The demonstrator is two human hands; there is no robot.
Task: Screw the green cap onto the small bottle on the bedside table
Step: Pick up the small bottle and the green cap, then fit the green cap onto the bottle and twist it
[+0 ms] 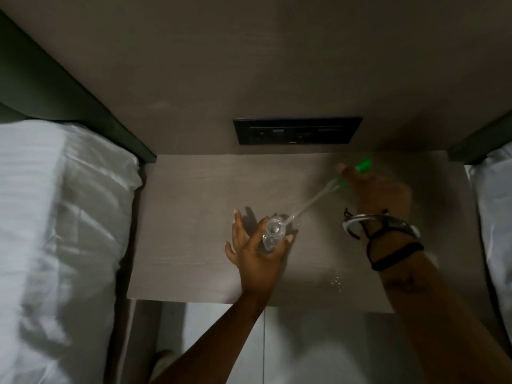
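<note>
A small clear bottle (273,234) stands on the grey wooden bedside table (194,217), seen from above with its mouth open. My left hand (253,246) grips it between thumb and one finger, the other fingers spread. My right hand (376,191) holds the green cap (363,164) at the table's far right, above and away from the bottle. A clear dip tube (310,205) runs from the cap down to the bottle's mouth; its lower end sits at or just inside the opening.
A dark socket panel (297,130) is set in the wall behind the table. White pillows (63,217) lie on the bed at left, and more white bedding (496,217) at right. A faint wet patch (333,279) shows near the table's front edge.
</note>
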